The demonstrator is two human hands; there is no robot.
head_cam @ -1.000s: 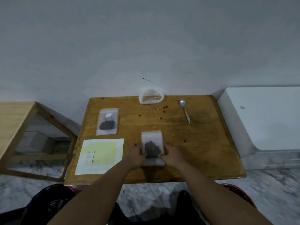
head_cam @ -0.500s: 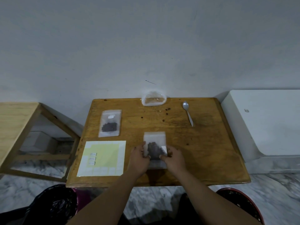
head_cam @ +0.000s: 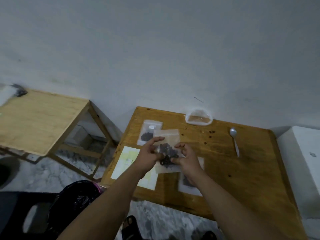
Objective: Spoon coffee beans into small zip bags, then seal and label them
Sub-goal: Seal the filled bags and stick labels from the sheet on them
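A small clear zip bag with dark coffee beans in it is lifted above the wooden table. My left hand pinches its left side and my right hand pinches its right side. Another bag with beans lies flat on the table under my right wrist, partly hidden. A labelled bag of beans lies at the back left. The label sheet lies at the table's left edge, below my left forearm. A metal spoon rests at the back right.
An open plastic pouch sits against the wall, with loose beans scattered in front of it. A second wooden table stands to the left and a white box to the right. A black-lined bin is near my knees.
Both hands have lifted the bag of beans off the table and carried it left and back. A second bag shows where it lay. The view has swung left.
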